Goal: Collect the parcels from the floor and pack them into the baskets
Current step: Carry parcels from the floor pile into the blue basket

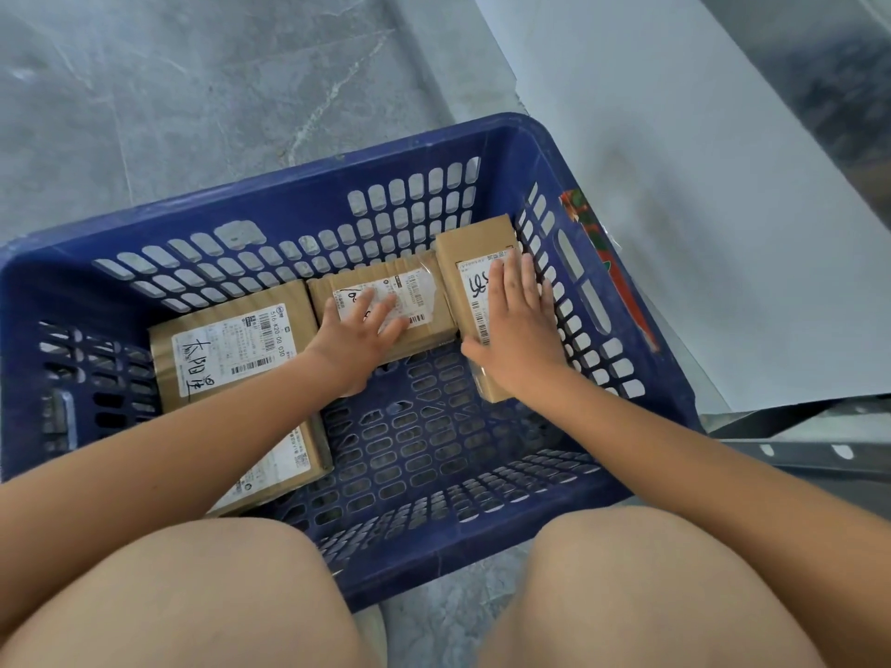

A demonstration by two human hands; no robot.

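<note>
Head view, looking down: a person crouches over a blue plastic basket point(270, 219) on a grey, marble-veined floor point(168, 89), bare knees just in front of the basket's near rim. The basket's walls and base are perforated with rows of rounded slots. Four brown cardboard parcels, each taped and bearing a white shipping label, lie inside. The left hand point(359, 330) rests flat, fingers spread, on the middle parcel point(419, 301) against the far wall. The right hand point(518, 330) lies flat, fingers straight, on the right parcel point(475, 248), which sits hard against the basket's right wall. A larger parcel point(226, 349) with handwritten black characters occupies the far left corner, and the left forearm partly covers another parcel point(284, 460) just nearer the camera. A pale sheet point(699, 233) lies on the floor beside the basket to the right, with a red and green sticker point(586, 219) on the basket's right rim.
</note>
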